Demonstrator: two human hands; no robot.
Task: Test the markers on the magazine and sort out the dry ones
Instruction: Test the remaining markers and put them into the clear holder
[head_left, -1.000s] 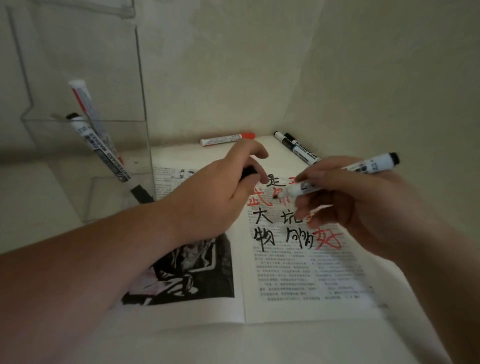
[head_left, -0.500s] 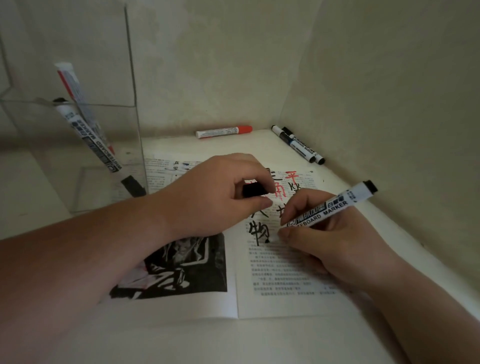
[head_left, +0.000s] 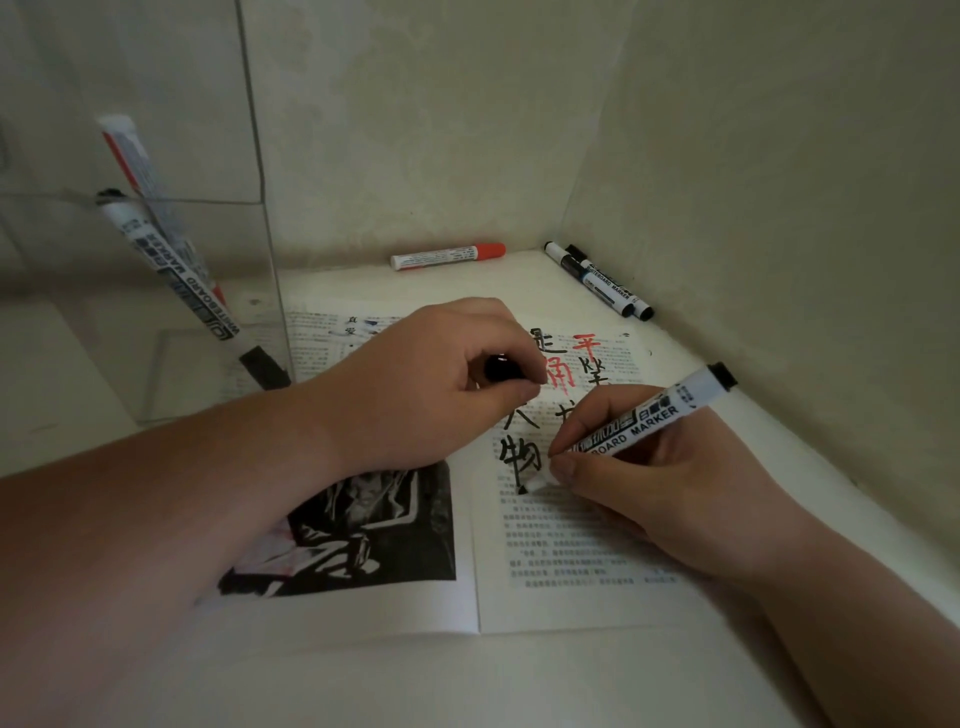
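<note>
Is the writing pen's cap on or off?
Off. The bare tip of the white whiteboard marker touches the open magazine; the left hand pinches a black cap.

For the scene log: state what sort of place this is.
Likely a plain indoor desk corner: two bare pale walls meet behind a white tabletop, which bears an open magazine, loose markers and a clear box holding more markers.
</note>
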